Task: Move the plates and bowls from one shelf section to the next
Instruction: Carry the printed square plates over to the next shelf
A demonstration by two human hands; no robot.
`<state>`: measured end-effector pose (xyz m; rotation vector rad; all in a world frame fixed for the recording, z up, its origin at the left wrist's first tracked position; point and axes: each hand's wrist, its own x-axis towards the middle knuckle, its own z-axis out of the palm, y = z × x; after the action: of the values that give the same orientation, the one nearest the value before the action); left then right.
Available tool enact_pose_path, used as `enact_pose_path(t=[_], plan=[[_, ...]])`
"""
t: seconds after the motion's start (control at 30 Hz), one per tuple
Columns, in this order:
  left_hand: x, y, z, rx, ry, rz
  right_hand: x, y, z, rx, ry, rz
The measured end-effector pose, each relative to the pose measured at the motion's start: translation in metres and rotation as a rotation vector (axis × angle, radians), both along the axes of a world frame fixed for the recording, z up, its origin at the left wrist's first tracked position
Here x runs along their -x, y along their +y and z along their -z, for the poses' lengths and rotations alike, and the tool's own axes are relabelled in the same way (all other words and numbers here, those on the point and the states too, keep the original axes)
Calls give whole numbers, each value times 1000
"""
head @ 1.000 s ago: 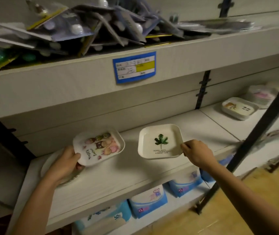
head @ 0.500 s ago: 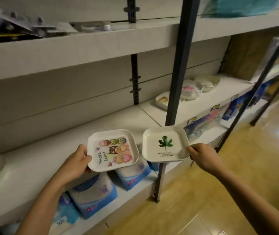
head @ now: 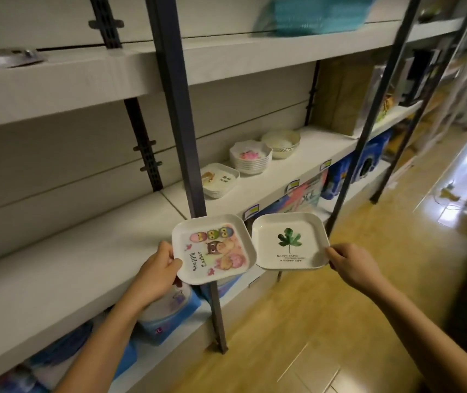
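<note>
Two square plates carried level by their outer edges, Easter plate (head: 214, 249) pinched in left hand (head: 157, 272), leaf plate (head: 289, 241) in right hand (head: 353, 263), for setting beyond among stacked dishes (head: 250, 157).

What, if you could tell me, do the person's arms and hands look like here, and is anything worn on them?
Both arms are bare along all that shows: no sleeves, gloves, watch or bracelet. The left hand and right hand show no rings on the visible fingers. The nails are too blurred to judge.

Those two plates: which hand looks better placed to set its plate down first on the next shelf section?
Probably the right hand. Its leaf plate is already past the dark post, nearer the plate stack. The left hand's Easter plate sits in front of that post.
</note>
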<state>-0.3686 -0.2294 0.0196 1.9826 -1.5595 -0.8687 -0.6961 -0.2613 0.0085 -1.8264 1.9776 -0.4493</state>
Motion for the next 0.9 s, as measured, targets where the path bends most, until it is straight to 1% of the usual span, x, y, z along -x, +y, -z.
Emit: enact_pose_path(t=[0.17,0.33,0.6,0.73,0.9], plan=[[45,-53,3,7,17,-2,44,-52,3,-16,17,53],[72,-120,8,4,-2,-57,67,-122,7,-30,5,44],[84,-204,11,21,27,-216,80,-236,-2,-29,56,-127],[82,-225,9,34,13,-276,69,-282,-1,-29,-3,-206],[79,-236,1,44,12,-411,42,-337,-2,-38,-18,-386]])
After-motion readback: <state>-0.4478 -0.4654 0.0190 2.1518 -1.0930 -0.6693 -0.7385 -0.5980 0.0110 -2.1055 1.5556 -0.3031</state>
